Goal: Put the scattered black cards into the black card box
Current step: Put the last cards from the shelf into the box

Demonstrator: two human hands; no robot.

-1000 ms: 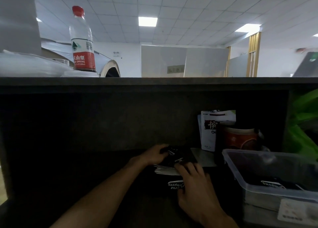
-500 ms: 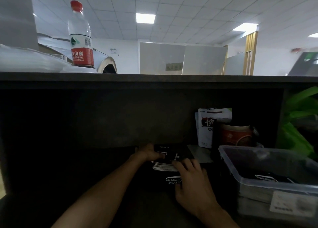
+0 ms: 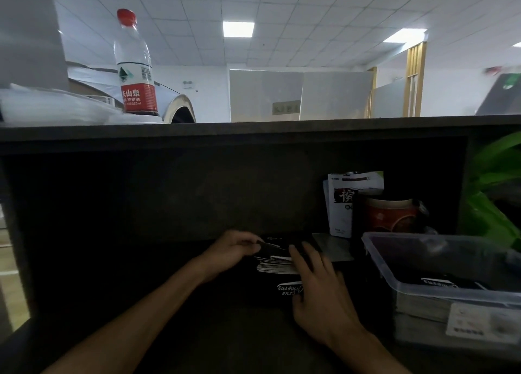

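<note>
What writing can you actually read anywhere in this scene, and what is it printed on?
"SPRING" and "550ml": red label of the water bottle, under Chinese characters.
One large Chinese character: white packet.
White script on the black card box: upside down, unreadable.
Sticker on the clear plastic tub: blurred.

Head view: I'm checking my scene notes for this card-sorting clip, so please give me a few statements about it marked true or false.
1. The left hand pinches a black card. True.
2. The water bottle lies on its side inside the shelf. False: it stands upright on top of the shelf.
3. The right hand rests on the card stack, fingers fairly straight. True.
4. The clear plastic container sits left of both hands. False: it sits to their right.
5. The bottle's cap is red. True.
</note>
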